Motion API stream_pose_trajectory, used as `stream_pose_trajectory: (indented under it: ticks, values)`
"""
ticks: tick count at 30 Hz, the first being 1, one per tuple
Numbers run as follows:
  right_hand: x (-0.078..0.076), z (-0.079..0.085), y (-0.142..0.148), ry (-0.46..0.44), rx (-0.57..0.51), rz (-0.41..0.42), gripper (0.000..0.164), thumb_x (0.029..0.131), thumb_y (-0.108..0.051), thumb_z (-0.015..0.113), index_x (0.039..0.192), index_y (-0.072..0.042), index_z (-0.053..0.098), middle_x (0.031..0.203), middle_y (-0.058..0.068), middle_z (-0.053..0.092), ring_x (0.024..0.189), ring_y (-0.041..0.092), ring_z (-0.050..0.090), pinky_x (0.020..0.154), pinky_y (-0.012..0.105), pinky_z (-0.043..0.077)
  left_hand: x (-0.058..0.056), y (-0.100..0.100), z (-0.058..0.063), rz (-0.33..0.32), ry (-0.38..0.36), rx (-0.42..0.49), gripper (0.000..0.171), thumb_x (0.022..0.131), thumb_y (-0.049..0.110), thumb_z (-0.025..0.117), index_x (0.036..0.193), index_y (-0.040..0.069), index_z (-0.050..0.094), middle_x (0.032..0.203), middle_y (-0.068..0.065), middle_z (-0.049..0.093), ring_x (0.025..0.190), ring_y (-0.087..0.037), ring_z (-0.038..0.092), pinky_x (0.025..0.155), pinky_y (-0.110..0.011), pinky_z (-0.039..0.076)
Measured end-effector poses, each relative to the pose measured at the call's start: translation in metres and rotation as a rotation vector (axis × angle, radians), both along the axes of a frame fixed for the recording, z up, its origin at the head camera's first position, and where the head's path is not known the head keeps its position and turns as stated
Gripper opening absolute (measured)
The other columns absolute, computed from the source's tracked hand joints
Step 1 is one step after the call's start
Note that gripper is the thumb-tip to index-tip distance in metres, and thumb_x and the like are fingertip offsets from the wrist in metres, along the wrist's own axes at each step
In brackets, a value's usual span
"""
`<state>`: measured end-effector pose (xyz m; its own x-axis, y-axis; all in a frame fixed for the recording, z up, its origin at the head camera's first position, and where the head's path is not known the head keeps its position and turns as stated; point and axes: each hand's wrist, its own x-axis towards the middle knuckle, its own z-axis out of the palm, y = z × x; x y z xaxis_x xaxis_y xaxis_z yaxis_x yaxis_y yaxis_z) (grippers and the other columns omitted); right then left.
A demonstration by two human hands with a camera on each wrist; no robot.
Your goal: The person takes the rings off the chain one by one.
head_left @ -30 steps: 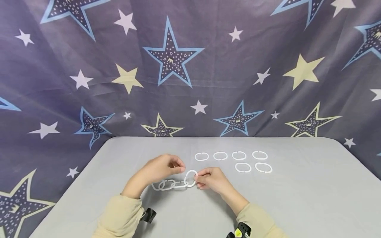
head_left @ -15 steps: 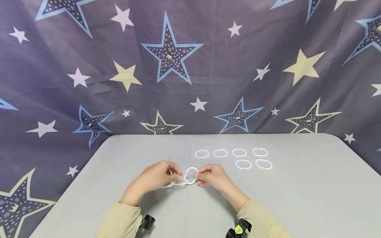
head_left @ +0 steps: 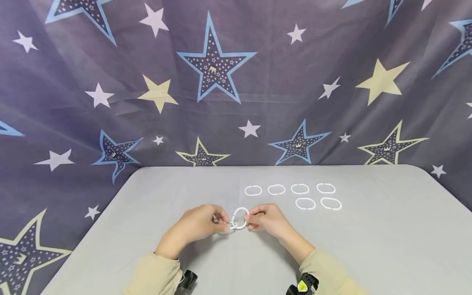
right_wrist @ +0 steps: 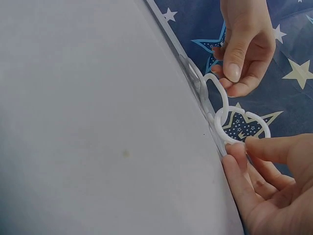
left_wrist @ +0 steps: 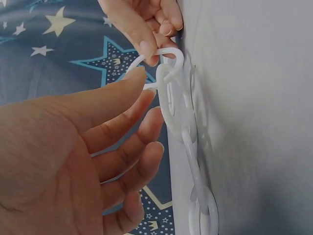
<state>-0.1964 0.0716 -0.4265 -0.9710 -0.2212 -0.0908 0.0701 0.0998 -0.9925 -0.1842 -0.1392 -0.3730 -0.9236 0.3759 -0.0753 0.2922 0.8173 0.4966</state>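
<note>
In the head view, my right hand (head_left: 271,221) pinches a white plastic chain link (head_left: 241,208) between thumb and fingers and holds it raised. A small gap shows in this link (right_wrist: 220,128) in the right wrist view, and it is hooked through the end of a white chain. My left hand (head_left: 200,223) hovers close beside that joint, its fingers loosely bent, with no firm hold visible. Below its fingertips, the left wrist view shows the joined chain links (left_wrist: 165,105) trailing along the table. The left hand covers most of this chain in the head view.
Several loose white links (head_left: 305,203) lie in two rows on the grey table (head_left: 368,246), behind and to the right of the hands. A star-patterned cloth (head_left: 250,90) hangs behind the table's far edge. Each wrist bears a black camera mount.
My left hand has come down and moved right along the chain to the raised link, covering more of the chain. The right hand keeps its pinch and has hardly moved.
</note>
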Motion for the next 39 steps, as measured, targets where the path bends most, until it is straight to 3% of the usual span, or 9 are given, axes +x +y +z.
stream_pose_trajectory:
  ticks: [12,18,27,39]
  values:
    - [0.0003,-0.0003,0.0004,-0.005,-0.019,0.003,0.017,0.087,0.003,0.069,0.096,0.016,0.065,0.072,0.007,0.068,0.06,0.01,0.062,0.064,0.028,0.057,-0.0015,-0.0014,-0.0015,-0.032,0.034,-0.014,0.014,0.078,0.026,0.082,0.086,0.023,0.071,0.079,0.015,0.061,0.069,-0.008,0.053,0.068,-0.036,0.043]
    - [0.0011,-0.0011,0.0018,0.003,-0.022,0.011,0.016,0.086,0.004,0.068,0.095,0.016,0.064,0.072,0.009,0.069,0.06,0.011,0.063,0.064,0.029,0.058,-0.0004,0.0015,-0.0014,-0.055,0.013,-0.018,0.014,0.079,0.028,0.082,0.087,0.024,0.07,0.082,0.014,0.063,0.073,-0.008,0.054,0.072,-0.038,0.044]
    - [0.0033,-0.0031,0.0036,-0.001,-0.02,0.008,0.015,0.086,0.004,0.068,0.094,0.016,0.064,0.072,0.008,0.068,0.06,0.011,0.063,0.064,0.029,0.057,0.0032,0.0022,-0.0067,-0.09,0.027,-0.007,0.015,0.078,0.025,0.082,0.086,0.023,0.071,0.081,0.014,0.065,0.069,-0.007,0.052,0.068,-0.038,0.043]
    - [0.0043,-0.0012,0.0006,0.01,0.001,0.011,0.016,0.086,0.002,0.069,0.094,0.016,0.065,0.072,0.008,0.069,0.061,0.011,0.063,0.064,0.03,0.058,0.0046,0.0021,-0.0082,-0.075,0.047,-0.002,0.014,0.078,0.028,0.083,0.085,0.023,0.071,0.077,0.016,0.061,0.065,-0.007,0.05,0.064,-0.035,0.04]
